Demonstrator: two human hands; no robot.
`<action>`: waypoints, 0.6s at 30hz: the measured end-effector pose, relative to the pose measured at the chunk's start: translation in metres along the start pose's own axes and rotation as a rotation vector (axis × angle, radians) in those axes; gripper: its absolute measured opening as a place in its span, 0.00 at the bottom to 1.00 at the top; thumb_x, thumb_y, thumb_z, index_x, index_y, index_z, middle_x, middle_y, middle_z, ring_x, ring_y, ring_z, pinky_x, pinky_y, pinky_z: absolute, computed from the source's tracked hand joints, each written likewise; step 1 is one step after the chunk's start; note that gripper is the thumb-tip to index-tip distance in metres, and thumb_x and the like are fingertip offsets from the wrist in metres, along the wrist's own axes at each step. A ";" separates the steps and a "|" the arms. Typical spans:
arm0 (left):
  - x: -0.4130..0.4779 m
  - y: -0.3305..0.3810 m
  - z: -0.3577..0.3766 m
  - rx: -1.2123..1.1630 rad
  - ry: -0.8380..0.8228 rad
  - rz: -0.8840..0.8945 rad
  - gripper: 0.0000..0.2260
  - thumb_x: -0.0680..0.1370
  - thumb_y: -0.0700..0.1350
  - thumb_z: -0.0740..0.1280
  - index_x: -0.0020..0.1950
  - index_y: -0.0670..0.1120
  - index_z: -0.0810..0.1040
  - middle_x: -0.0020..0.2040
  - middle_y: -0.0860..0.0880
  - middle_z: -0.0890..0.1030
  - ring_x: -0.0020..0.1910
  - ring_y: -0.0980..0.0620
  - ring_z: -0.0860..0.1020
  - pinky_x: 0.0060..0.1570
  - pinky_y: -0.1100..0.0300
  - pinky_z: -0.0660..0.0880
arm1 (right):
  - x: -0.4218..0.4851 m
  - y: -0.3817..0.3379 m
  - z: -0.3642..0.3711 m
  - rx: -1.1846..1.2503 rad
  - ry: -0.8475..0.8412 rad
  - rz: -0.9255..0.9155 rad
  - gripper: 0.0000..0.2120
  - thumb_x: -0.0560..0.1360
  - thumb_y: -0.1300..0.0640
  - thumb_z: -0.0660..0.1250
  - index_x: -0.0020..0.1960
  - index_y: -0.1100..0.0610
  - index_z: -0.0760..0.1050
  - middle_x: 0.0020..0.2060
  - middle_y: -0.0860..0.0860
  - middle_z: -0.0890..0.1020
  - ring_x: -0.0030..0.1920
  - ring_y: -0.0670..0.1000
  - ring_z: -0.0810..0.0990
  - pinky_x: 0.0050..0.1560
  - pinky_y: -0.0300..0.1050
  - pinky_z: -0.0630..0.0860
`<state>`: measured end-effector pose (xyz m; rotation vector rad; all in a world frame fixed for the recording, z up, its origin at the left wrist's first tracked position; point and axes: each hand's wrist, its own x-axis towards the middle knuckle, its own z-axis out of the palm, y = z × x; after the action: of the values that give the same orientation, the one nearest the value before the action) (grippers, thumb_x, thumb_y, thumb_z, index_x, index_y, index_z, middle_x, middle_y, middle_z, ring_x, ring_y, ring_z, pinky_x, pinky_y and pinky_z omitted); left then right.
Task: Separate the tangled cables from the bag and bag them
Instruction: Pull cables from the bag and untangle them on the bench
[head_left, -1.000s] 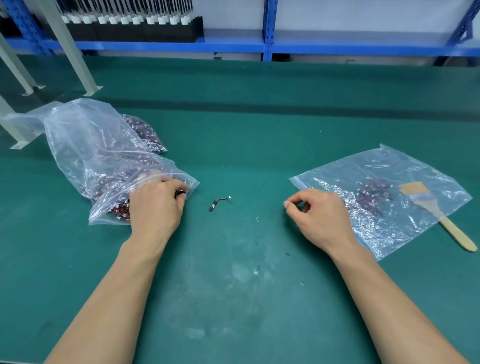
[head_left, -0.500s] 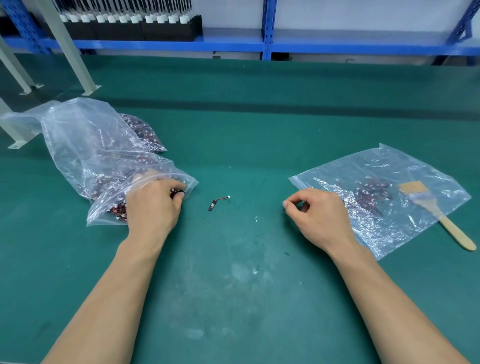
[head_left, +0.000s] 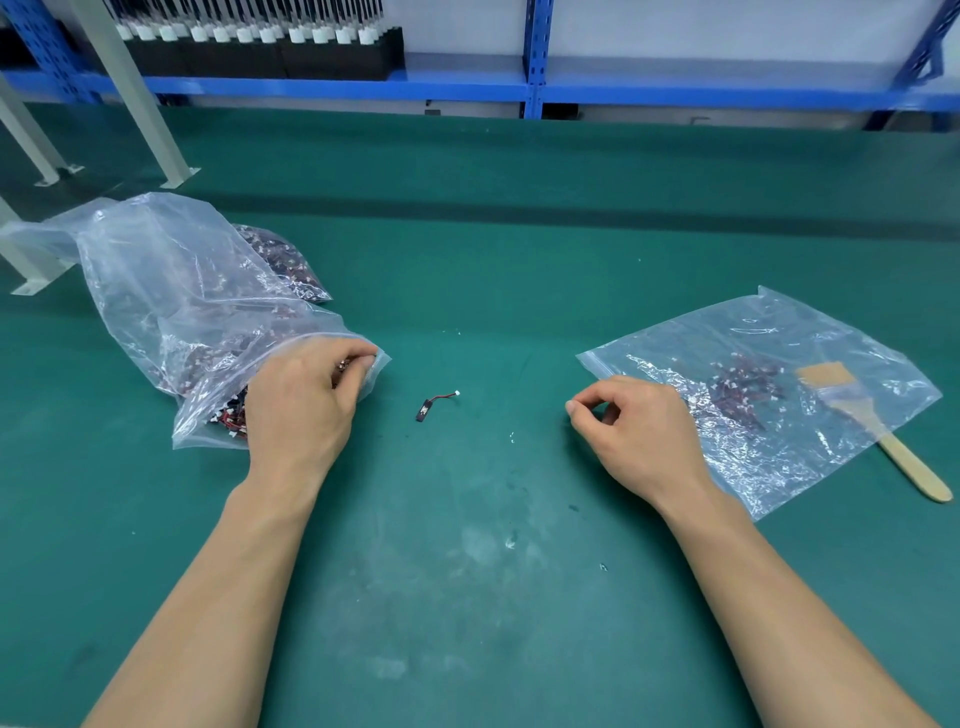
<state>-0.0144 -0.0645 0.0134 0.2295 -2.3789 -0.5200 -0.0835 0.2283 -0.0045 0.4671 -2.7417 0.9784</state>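
Observation:
A large clear bag (head_left: 171, 291) full of tangled red-and-black cables (head_left: 228, 415) lies at the left of the green table. My left hand (head_left: 306, 400) is in its mouth, with the fingers curled round a clump of cables at the opening. One short loose cable (head_left: 434, 404) lies on the mat between my hands. A flatter clear bag (head_left: 779, 343) at the right holds a small heap of cables (head_left: 743, 384). My right hand (head_left: 634, 431) rests at that bag's near-left corner, fingers curled, index tip against thumb, with nothing visible in it.
A wooden-handled brush (head_left: 872, 431) lies half under the right bag. A smaller packed bag of cables (head_left: 291, 265) sits behind the big one. Grey frame legs (head_left: 140, 98) stand at the back left, and a blue shelf (head_left: 467, 85) runs along the far edge.
My left hand has moved slightly farther into the bag's mouth and its fingers have shifted on the cables. My right hand has hardly moved.

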 end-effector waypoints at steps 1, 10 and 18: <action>0.000 0.000 0.000 0.000 0.013 -0.005 0.03 0.78 0.42 0.72 0.50 0.47 0.86 0.46 0.51 0.86 0.44 0.46 0.81 0.47 0.50 0.77 | 0.000 0.000 0.000 0.001 0.001 0.000 0.06 0.75 0.52 0.72 0.40 0.48 0.83 0.32 0.39 0.77 0.36 0.47 0.77 0.41 0.47 0.76; -0.002 0.002 0.002 -0.044 0.071 -0.076 0.02 0.81 0.45 0.66 0.53 0.48 0.77 0.45 0.53 0.84 0.43 0.46 0.81 0.41 0.50 0.75 | 0.000 0.000 0.000 -0.001 0.003 0.002 0.06 0.75 0.52 0.71 0.39 0.48 0.83 0.33 0.41 0.79 0.36 0.48 0.77 0.42 0.48 0.77; -0.002 0.000 0.003 -0.142 0.086 -0.031 0.03 0.82 0.43 0.65 0.54 0.49 0.76 0.42 0.58 0.77 0.40 0.61 0.71 0.41 0.64 0.64 | 0.000 0.000 0.001 0.005 0.005 0.004 0.06 0.75 0.52 0.72 0.39 0.48 0.83 0.33 0.40 0.78 0.36 0.47 0.77 0.42 0.49 0.77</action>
<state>-0.0149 -0.0630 0.0108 0.2199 -2.2469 -0.6773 -0.0833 0.2282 -0.0053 0.4600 -2.7377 0.9862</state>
